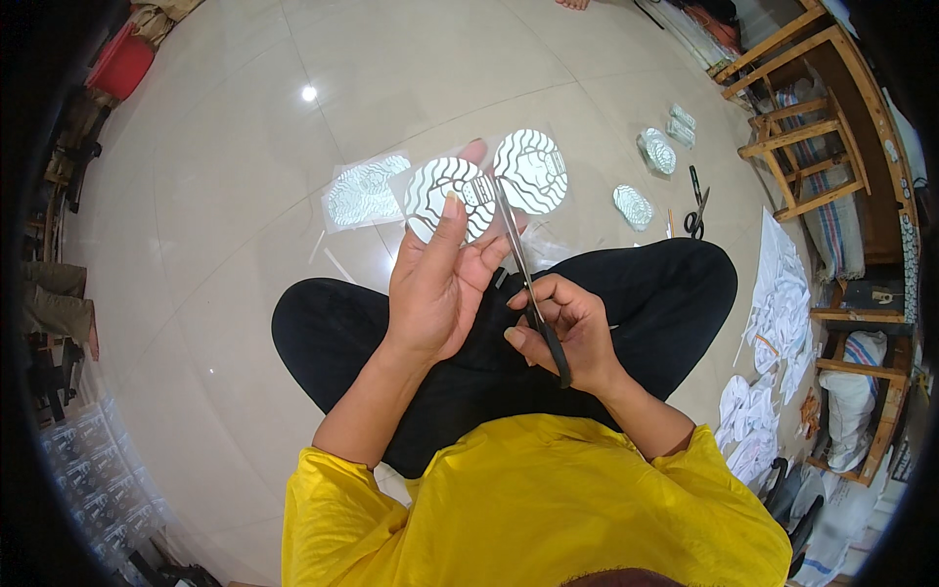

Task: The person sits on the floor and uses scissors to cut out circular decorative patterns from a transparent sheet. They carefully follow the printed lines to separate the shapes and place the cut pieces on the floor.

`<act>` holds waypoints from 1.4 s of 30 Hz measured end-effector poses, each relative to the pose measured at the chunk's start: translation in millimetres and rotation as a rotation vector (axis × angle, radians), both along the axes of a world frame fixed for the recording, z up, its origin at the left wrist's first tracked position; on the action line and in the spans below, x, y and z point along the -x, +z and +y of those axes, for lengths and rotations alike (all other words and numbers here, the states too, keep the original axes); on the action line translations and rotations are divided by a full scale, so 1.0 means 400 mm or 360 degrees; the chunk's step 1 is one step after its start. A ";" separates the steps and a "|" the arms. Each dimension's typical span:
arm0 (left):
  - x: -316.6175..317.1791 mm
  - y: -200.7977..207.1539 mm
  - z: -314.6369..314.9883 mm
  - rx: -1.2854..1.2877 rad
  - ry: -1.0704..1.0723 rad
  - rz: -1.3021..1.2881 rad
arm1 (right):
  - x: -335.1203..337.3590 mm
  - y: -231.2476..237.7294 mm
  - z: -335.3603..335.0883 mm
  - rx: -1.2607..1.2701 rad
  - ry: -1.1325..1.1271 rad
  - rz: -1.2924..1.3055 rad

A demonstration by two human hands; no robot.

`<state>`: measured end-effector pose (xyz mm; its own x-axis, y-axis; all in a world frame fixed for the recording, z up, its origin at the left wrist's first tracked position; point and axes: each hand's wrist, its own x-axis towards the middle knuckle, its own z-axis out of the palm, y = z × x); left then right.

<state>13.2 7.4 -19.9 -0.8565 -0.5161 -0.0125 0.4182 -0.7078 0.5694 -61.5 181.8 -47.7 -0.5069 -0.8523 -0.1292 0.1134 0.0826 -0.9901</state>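
Observation:
My left hand (pixel 430 293) pinches a clear plastic sheet bearing a round silver, wave-patterned sticker (pixel 427 188), its thumb on top and its fingers beneath. A second round sticker (pixel 531 174) of the same pattern lies just right of it. In my right hand (pixel 572 328) are black-handled scissors (pixel 520 256), with fingers around the handles. Their blades point away from me and their tips reach the film between the two round stickers. On the floor beyond my left hand rests a film-backed pile of similar silver stickers (pixel 367 193).
Right of my knees lie small sticker stacks (pixel 634 207) and a second pair of black scissors (pixel 696 217). Heaped white paper scraps (pixel 768 338) spread farther right, near a wooden stool (pixel 807 147). A red tub (pixel 122 61) stands far left. Another person's leg (pixel 59 303) shows at the left edge.

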 end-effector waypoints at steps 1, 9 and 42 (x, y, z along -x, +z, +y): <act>0.000 -0.002 0.000 -0.0001 -0.0011 0.0001 | 0.000 -0.001 0.000 -0.0001 0.0000 0.0001; 0.004 0.000 -0.001 -0.0003 0.0035 0.0008 | 0.001 0.006 -0.003 -0.0031 -0.0007 0.0015; 0.002 -0.016 0.038 0.0034 -0.0078 -0.0043 | 0.010 0.013 -0.024 0.0089 -0.0139 -0.0150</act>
